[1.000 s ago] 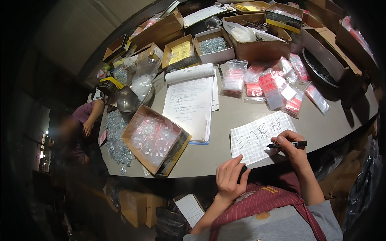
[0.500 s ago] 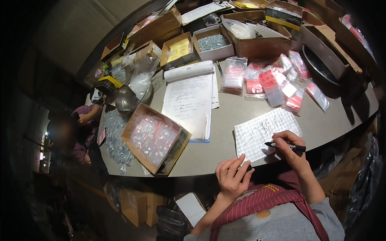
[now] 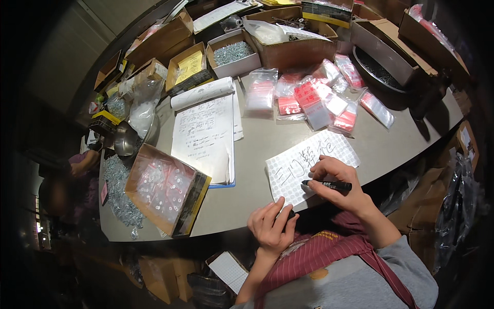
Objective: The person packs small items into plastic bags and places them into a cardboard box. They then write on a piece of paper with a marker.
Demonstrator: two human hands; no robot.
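Note:
My right hand (image 3: 333, 180) pinches a black marker (image 3: 329, 184), its tip pointing left, at or just above a white sheet (image 3: 286, 189) printed with grey dots. Large black handwriting runs across the upper part of this sheet, which lies by the near edge of the table. At the sheet's lower edge, my left hand (image 3: 271, 226) curls its fingers around a small black piece that looks like the marker's cap (image 3: 292, 213). The fingers hide most of that piece.
Left of the sheet lie a clipboard with written pages (image 3: 203, 139) and a cardboard box of bagged washers (image 3: 164, 188). Loose screws (image 3: 121, 188) are heaped at the left edge. Zip bags (image 3: 314, 100) and several parts boxes stand farther back. A person (image 3: 80, 170) is at far left.
The whole view has shifted, so the table's things appear farther left. Both hands keep their grips, and the marker stays near the same part of the sheet.

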